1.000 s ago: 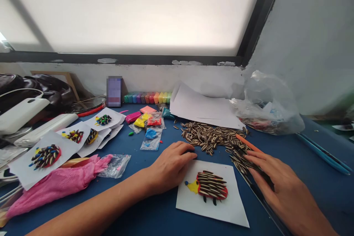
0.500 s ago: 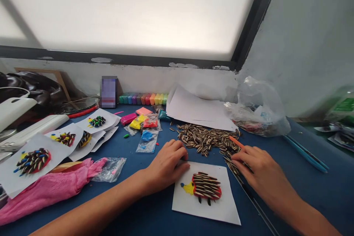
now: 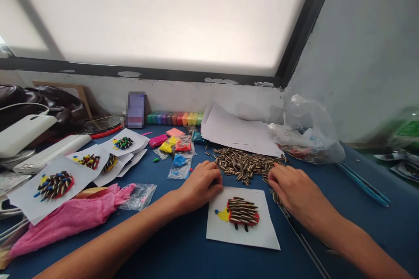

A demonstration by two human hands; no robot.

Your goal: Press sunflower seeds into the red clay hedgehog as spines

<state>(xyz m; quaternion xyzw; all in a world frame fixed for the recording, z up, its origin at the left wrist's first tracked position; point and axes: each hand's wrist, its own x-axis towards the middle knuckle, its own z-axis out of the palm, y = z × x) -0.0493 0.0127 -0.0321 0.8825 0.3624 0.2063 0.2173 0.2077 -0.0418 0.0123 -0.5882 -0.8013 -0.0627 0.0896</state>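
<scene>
A square white card (image 3: 240, 240) lies in front of me with a hedgehog picture (image 3: 244, 212) on it: yellow head, blue nose, red body covered in rows of striped sunflower seeds, dark legs. My left hand (image 3: 202, 186) rests at the card's upper left corner, fingers loosely bent, thumb apart from them and touching the corner. Behind the card spreads a pile of sunflower seeds (image 3: 240, 163). At its right end is my right hand (image 3: 290, 186), fingertips drawn together among the seeds. Whatever is in those fingers is hidden.
Finished hedgehog cards (image 3: 54, 185) overlap at the left, beside a pink cloth (image 3: 75, 218). Clay packets (image 3: 179, 160) and a row of coloured clay (image 3: 175, 118) sit farther back. White paper sheets (image 3: 235, 126), a plastic bag (image 3: 310, 139) and a blue strip (image 3: 363, 184) lie beyond.
My right hand has moved slightly left and its fingers have drawn in. The orange stick seen by its fingers earlier no longer shows. My left hand stays at the card; the whole view has shifted slightly.
</scene>
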